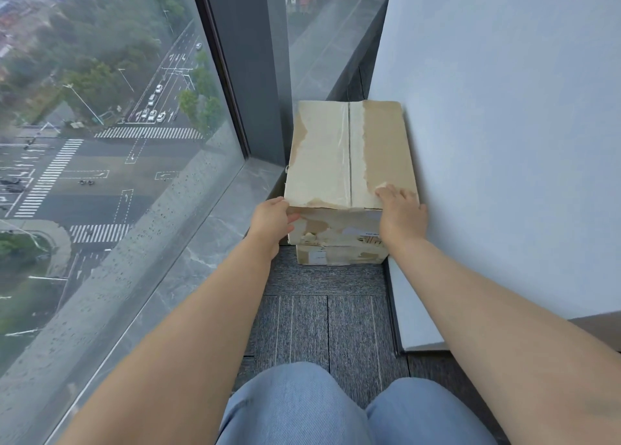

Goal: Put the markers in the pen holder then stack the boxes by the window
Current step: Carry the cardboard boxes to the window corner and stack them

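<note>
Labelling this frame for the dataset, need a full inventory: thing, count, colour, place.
upper box: 1, tan cardboard, taped seam, stacked on the lower box in the corner
lower box: 1, tan cardboard, on the carpet, mostly hidden
window: 1, wet glass, left side
sill: 1, grey stone, along the window
wall: 1, white, right side
carpet: grey tiles, floor
jeans: blue, both knees, bottom edge
left hand: on the upper box's near left corner
right hand: on its near right top edge
</note>
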Demonstrator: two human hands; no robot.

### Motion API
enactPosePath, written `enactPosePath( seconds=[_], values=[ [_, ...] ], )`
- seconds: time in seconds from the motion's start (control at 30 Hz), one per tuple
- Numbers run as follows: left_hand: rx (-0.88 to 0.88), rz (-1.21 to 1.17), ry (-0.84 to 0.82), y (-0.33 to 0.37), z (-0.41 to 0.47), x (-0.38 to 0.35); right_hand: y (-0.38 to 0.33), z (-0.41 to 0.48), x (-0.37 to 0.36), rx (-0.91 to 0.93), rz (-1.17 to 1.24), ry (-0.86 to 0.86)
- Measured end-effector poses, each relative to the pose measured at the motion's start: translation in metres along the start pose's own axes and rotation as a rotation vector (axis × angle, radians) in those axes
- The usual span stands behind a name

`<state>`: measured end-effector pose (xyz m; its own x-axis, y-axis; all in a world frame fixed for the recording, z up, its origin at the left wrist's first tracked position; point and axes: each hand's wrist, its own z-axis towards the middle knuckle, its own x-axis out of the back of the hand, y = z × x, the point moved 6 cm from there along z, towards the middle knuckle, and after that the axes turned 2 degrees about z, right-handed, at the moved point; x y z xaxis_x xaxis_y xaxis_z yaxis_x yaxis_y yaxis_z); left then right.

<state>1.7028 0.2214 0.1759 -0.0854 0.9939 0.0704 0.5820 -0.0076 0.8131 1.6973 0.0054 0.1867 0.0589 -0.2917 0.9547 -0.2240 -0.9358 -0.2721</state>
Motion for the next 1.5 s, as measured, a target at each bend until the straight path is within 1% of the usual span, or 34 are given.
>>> enactPosePath(
  seconds=[0.13,0.43,0.5,0.6,0.67,0.8,0.87,0.97,1.1,1.3,1.5],
  values=[
    [-0.025,-0.081,-0.001,0.003,0.007,-0.004,0.004,0.012,0.001,-0.025,0.02,-0.013],
    [-0.041,-0.069,-0.022,0.005,0.007,-0.01,0.006,0.021,-0.001,-0.01,0.025,-0.023],
    [-0.045,-0.06,-0.036,0.007,0.005,-0.011,0.007,0.023,-0.001,-0.01,0.025,-0.03],
    [-0.044,-0.028,-0.102,0.006,0.001,-0.013,0.007,0.024,-0.002,-0.019,0.031,-0.056],
    [-0.058,0.049,-0.124,0.008,-0.002,-0.015,0.002,0.022,0.001,-0.004,0.02,-0.043],
    [-0.088,0.217,0.05,0.014,-0.013,-0.003,-0.016,0.002,0.017,0.054,0.045,-0.041],
    [-0.069,0.26,0.064,0.021,-0.028,-0.001,-0.024,-0.011,0.03,0.043,0.099,-0.073],
    [-0.052,0.302,0.051,0.039,-0.06,0.001,-0.036,-0.034,0.056,0.052,0.096,-0.126],
    [-0.06,0.343,0.037,0.07,-0.116,-0.001,-0.048,-0.072,0.109,0.052,0.145,-0.125],
    [-0.057,0.36,0.008,0.131,-0.22,0.001,-0.07,-0.138,0.21,0.06,0.194,-0.153],
    [-0.1,0.386,-0.016,0.194,-0.335,0.014,-0.088,-0.218,0.312,0.066,0.25,-0.155]
  ],
)
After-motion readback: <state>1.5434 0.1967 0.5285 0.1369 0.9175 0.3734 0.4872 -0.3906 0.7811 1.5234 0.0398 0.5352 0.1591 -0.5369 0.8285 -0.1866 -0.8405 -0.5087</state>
